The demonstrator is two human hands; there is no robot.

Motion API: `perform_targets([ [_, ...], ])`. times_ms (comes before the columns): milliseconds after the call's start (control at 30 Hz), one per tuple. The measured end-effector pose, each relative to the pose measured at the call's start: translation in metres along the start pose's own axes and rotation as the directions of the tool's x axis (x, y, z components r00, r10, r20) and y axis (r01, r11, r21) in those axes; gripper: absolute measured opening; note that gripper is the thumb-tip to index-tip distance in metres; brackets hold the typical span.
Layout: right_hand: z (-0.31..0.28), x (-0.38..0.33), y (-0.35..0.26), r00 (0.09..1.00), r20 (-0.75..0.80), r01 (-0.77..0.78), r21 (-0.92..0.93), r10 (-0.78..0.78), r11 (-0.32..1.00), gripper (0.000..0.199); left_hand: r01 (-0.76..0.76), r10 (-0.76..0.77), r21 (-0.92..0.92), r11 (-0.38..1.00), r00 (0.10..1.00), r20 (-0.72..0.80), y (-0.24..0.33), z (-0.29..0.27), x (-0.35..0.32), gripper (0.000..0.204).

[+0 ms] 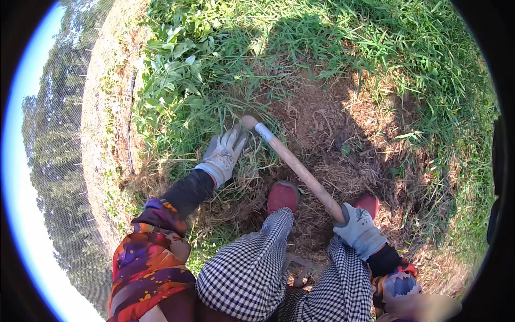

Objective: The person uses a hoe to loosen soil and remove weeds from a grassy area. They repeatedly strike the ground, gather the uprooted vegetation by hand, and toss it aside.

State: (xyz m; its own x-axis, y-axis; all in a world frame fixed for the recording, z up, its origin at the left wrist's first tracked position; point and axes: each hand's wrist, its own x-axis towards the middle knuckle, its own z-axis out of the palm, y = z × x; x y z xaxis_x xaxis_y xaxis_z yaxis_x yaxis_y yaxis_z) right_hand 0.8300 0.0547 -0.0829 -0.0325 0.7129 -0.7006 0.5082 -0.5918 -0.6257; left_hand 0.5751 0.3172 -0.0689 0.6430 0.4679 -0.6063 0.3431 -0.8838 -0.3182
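Red shoes (282, 196) on dry straw (343, 161), green grass (407, 48), a mesh fence (59, 177) at left

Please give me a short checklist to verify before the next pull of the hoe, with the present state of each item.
1. Right hand grips the wooden hoe handle: ok.
2. Left hand away from the tool head: not ok, it lies on the dry grass right beside the handle's far end.
3. Both hands gloved: ok.
4. Red shoes away from the handle: not ok, it passes between them.
5. Blade position: cannot tell, hidden in the grass.
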Motion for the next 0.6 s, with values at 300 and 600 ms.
perform_targets([
  [300, -0.009, -0.013, 0.038, 0.885, -0.455, 0.126, 0.441, 0.100, 0.889, 0.025, 0.214, -0.055, -0.196, 0.957, 0.796, 0.603, -0.003, 0.058, 0.024, 0.065],
  [600, -0.022, -0.069, 0.080, 0.842, -0.424, -0.012, 0.605, 0.335, 0.796, 0.014, 0.512, -0.554, 0.214, 0.832, 0.793, 0.255, -0.164, -0.002, -0.138, 0.030],
])
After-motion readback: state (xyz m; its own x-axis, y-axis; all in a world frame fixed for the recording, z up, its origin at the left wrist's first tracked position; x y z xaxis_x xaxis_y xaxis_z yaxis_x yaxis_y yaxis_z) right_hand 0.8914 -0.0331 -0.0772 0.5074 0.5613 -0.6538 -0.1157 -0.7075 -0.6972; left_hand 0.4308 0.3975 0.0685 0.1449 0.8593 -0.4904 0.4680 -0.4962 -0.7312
